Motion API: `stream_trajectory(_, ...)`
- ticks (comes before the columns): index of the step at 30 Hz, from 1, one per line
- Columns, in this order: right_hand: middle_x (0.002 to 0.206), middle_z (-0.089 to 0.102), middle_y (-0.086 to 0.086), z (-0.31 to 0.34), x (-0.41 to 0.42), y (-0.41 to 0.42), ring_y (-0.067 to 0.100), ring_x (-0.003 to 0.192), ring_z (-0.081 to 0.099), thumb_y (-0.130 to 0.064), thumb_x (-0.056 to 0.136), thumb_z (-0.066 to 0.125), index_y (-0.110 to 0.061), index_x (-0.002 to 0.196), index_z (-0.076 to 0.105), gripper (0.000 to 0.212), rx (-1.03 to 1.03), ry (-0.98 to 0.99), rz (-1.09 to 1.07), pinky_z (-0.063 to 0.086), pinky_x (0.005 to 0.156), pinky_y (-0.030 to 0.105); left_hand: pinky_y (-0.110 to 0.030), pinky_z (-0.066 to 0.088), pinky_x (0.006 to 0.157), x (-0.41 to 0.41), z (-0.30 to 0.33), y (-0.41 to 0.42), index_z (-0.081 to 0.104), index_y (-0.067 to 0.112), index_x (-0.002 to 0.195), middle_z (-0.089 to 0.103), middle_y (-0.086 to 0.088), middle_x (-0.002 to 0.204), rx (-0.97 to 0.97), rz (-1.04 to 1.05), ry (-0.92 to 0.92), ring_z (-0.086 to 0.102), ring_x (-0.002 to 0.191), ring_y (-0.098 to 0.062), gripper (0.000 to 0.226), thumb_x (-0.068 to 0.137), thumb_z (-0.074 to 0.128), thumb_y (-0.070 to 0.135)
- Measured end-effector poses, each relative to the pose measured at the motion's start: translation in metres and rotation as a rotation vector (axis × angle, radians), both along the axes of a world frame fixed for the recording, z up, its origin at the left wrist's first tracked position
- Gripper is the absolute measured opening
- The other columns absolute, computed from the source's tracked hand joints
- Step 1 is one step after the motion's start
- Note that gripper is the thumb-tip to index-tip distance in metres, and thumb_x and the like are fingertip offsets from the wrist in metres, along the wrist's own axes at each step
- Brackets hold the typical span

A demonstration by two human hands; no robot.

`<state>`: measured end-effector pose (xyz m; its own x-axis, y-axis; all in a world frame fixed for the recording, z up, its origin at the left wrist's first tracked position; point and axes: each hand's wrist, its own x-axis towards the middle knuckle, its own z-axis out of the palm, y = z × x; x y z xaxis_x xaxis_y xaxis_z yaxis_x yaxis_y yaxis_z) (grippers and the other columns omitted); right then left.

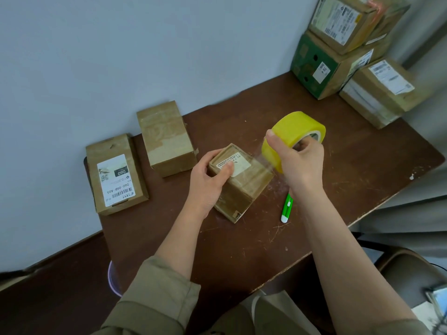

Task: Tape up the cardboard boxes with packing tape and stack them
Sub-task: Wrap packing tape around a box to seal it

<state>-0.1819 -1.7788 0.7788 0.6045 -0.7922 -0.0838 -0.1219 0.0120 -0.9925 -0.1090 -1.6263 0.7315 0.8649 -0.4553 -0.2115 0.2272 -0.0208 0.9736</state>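
1. A small brown cardboard box with a white label on top point(242, 180) sits near the middle of the scratched dark brown wooden table point(338, 170).
2. The person's left hand point(208, 180) grips this box at its left side, the thumb pressing on the label, the fingers curled round the far edge.
3. The right hand point(300, 160) holds a wide yellow roll of packing tape point(294, 136) just above and to the right of the box, fingers hooked through its core and thumb over the outer face.
4. A clear strip of tape point(262, 163) runs from the roll down to the box top.
5. A green and white utility knife point(286, 209) lies on the table just right of the box.
6. Two more brown boxes lie to the left: a taped plain one point(167, 139) and a flat labelled one point(116, 175).
7. A stack of labelled cartons, one partly green point(314, 66), stands at the far right corner.
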Motion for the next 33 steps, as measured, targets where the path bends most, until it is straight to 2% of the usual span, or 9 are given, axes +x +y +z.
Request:
stream_trajectory(2,0.052,0.055,-0.015,-0.001,0.001,-0.001,0.003,0.05,0.051,-0.025,0.085,0.08,-0.013,0.062,0.057,0.034,-0.037,0.029,0.009,0.042,0.055,0.021,-0.031,0.057,0.081,0.0,0.0,0.002,0.067,0.031,0.106,0.072,0.006,0.102,0.008,0.0,0.007,0.069,0.097,-0.017,0.022,0.088,0.072,0.018)
stream_trajectory(6,0.037,0.032,-0.017,-0.008,-0.001,0.003,0.004,0.035,0.031,-0.021,0.086,0.078,-0.023,0.051,0.03,0.06,0.044,0.093,-0.035,0.025,0.042,0.014,-0.025,0.055,0.078,-0.002,0.001,0.004,0.066,0.025,0.112,0.071,0.0,0.108,0.007,-0.012,0.015,0.069,0.098,-0.015,0.024,0.091,0.069,0.013)
stream_trajectory(16,0.043,0.034,-0.015,-0.027,-0.001,0.01,0.005,0.041,0.032,-0.028,0.083,0.081,-0.024,0.053,0.036,0.054,0.15,0.224,0.009,0.029,0.045,0.02,-0.018,0.053,0.073,-0.008,0.004,0.02,0.062,0.027,0.113,0.069,0.001,0.109,0.005,-0.03,0.054,0.069,0.094,-0.007,0.026,0.093,0.066,0.011)
stream_trajectory(19,0.057,0.053,-0.006,-0.032,-0.003,0.017,0.008,0.054,0.048,-0.028,0.082,0.081,-0.008,0.063,0.056,0.038,0.163,0.235,0.034,0.04,0.054,0.023,-0.02,0.054,0.075,-0.01,0.003,0.027,0.062,0.027,0.114,0.069,0.001,0.11,0.018,-0.042,0.052,0.068,0.096,-0.008,0.025,0.094,0.065,0.012)
stream_trajectory(22,0.084,0.072,0.014,-0.036,-0.007,0.027,0.025,0.078,0.067,-0.031,0.084,0.079,0.002,0.092,0.068,0.036,0.15,0.233,0.1,0.054,0.074,0.043,-0.019,0.054,0.075,-0.011,0.002,0.033,0.06,0.024,0.116,0.068,0.001,0.11,0.045,-0.061,0.063,0.068,0.095,-0.006,0.025,0.095,0.063,0.011)
stream_trajectory(25,0.08,0.075,-0.009,-0.039,-0.012,0.03,0.002,0.079,0.07,-0.031,0.09,0.073,-0.018,0.092,0.07,0.014,0.245,0.256,0.198,0.054,0.073,0.025,-0.014,0.05,0.071,-0.01,0.009,0.035,0.059,0.015,0.117,0.067,0.001,0.106,0.093,-0.081,0.026,0.066,0.089,-0.001,0.025,0.095,0.06,0.005)
stream_trajectory(27,0.08,0.073,-0.019,-0.038,-0.013,0.03,-0.008,0.077,0.066,-0.035,0.092,0.07,-0.025,0.093,0.07,0.01,0.323,0.29,0.265,0.047,0.074,0.014,-0.013,0.049,0.068,-0.007,0.017,0.034,0.059,0.012,0.116,0.067,0.003,0.102,0.186,-0.121,-0.005,0.065,0.088,-0.002,0.024,0.093,0.058,0.003)
stream_trajectory(30,0.098,0.075,-0.015,-0.039,-0.011,0.029,-0.001,0.095,0.068,-0.042,0.093,0.066,-0.029,0.107,0.074,0.02,0.321,0.315,0.325,0.05,0.088,0.02,-0.028,0.053,0.078,0.004,0.039,0.024,0.058,0.018,0.109,0.065,0.003,0.104,0.518,-0.216,-0.061,0.062,0.093,-0.013,0.021,0.09,0.052,0.009)
stream_trajectory(33,0.089,0.074,-0.015,-0.04,-0.013,0.035,-0.006,0.078,0.067,-0.038,0.097,0.062,-0.027,0.104,0.074,0.018,0.295,0.295,0.316,0.05,0.07,0.011,-0.047,0.045,0.098,0.002,0.05,-0.008,0.054,0.013,0.123,0.059,-0.005,0.124,0.947,-0.174,-0.387,0.056,0.113,-0.028,0.031,0.097,0.039,0.023)
